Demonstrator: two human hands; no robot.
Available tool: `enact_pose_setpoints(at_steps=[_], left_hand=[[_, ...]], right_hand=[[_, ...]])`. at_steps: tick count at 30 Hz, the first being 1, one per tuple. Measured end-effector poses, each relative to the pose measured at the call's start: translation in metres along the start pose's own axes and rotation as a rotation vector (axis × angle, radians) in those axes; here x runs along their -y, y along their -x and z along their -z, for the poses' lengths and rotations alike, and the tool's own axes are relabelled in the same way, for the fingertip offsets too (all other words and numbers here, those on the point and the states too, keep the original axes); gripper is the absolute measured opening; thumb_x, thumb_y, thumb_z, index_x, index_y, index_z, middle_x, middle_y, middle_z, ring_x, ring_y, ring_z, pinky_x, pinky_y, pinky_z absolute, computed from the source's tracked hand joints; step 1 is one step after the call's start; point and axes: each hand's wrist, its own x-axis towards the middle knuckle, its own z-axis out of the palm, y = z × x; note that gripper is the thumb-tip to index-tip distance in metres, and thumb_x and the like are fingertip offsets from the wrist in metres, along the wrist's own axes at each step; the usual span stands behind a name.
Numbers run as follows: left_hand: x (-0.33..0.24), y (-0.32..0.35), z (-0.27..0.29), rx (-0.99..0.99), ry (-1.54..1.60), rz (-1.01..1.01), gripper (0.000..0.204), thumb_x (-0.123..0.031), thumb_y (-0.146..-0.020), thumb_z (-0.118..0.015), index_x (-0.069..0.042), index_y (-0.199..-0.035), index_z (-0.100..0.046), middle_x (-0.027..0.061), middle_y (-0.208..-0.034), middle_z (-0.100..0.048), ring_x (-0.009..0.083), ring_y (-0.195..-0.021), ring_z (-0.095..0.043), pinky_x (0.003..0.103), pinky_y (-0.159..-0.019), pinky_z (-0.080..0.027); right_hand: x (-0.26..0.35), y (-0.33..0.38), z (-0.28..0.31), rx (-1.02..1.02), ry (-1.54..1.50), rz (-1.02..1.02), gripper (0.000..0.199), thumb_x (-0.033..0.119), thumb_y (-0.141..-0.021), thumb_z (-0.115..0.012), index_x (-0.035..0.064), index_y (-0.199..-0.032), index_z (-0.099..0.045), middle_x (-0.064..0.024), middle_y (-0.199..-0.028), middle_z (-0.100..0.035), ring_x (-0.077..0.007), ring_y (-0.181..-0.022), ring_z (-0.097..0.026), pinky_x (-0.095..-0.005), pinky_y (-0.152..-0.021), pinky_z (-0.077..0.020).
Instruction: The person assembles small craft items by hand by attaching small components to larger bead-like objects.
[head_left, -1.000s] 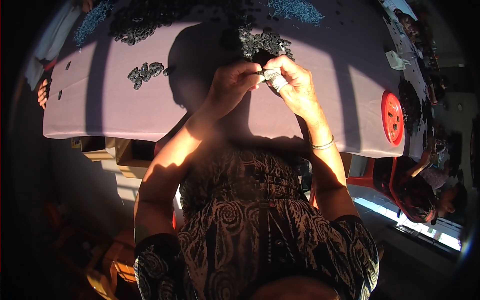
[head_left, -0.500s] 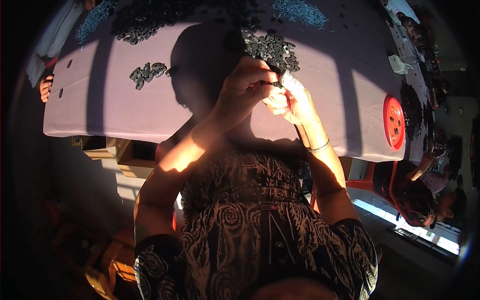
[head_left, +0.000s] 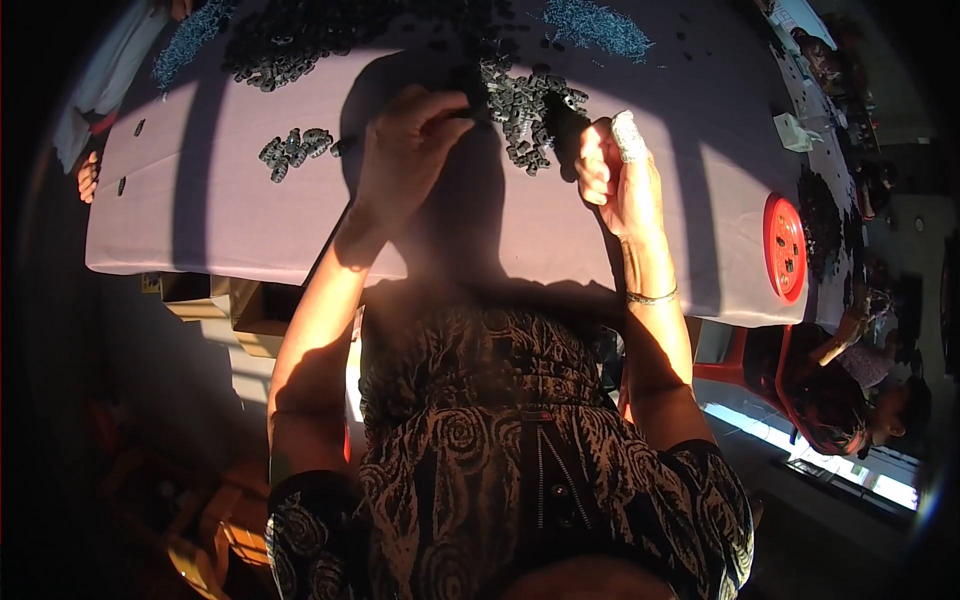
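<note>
My left hand point(head_left: 405, 145) is raised over the table, left of a pile of small black parts point(head_left: 525, 115). Its thumb and fingers bend together towards the pile, and shade hides whatever is between them. To the right of that pile, my right hand point(head_left: 622, 180) is in sunlight with its fingers curled in. A white wrapping point(head_left: 628, 137) covers its thumb. What the right fingers hold, if anything, does not show. A smaller cluster of black parts point(head_left: 297, 150) lies to the left of my left hand.
The cloth-covered table point(head_left: 250, 225) carries a large black heap point(head_left: 285, 50) and heaps of small blue pieces point(head_left: 600, 28) at the far side. A red round tray point(head_left: 785, 245) with several dark pieces sits at the right edge. Another person's hand point(head_left: 88, 178) shows at the left edge.
My hands were together in front of the pile with a small black part between them. They have parted: the left moved left and away from me, the right moved right.
</note>
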Motion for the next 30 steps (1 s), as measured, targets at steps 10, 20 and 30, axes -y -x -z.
enact_pose_setpoints(at_steps=[10,20,30], left_hand=[[0.028,-0.008,0.067,-0.024,-0.881,0.181,0.025,-0.011,-0.076,-0.065,-0.014,-0.1,-0.068,0.0089,-0.088,-0.058,0.0285,-0.084,-0.062,0.041,-0.072,-0.05],[0.007,0.006,-0.014,0.062,-0.091,-0.057,0.017,-0.001,-0.078,-0.068,-0.002,-0.094,-0.063,0.0066,-0.08,-0.057,0.0155,-0.07,-0.059,0.027,-0.06,-0.048],[0.003,0.016,-0.04,-0.02,0.134,-0.056,0.008,-0.009,-0.084,-0.064,-0.001,-0.088,-0.064,0.0077,-0.072,-0.058,0.0153,-0.06,-0.058,0.029,-0.054,-0.044]], right_hand=[[-0.008,-0.019,0.018,-0.163,0.645,0.311,0.004,0.005,-0.085,-0.066,0.0062,-0.084,-0.063,0.0067,-0.07,-0.053,-0.003,-0.067,-0.045,-0.0196,-0.064,-0.0403],[-0.009,-0.033,-0.001,0.027,1.378,0.556,0.018,0.01,-0.077,-0.071,0.0046,-0.094,-0.066,-0.01,-0.086,-0.059,-0.028,-0.086,-0.056,-0.039,-0.076,-0.0478],[-0.012,-0.035,0.003,0.01,1.203,0.39,0.011,0.007,-0.078,-0.07,0.0032,-0.083,-0.061,-0.0088,-0.077,-0.052,-0.0261,-0.07,-0.055,-0.0373,-0.064,-0.0443]])
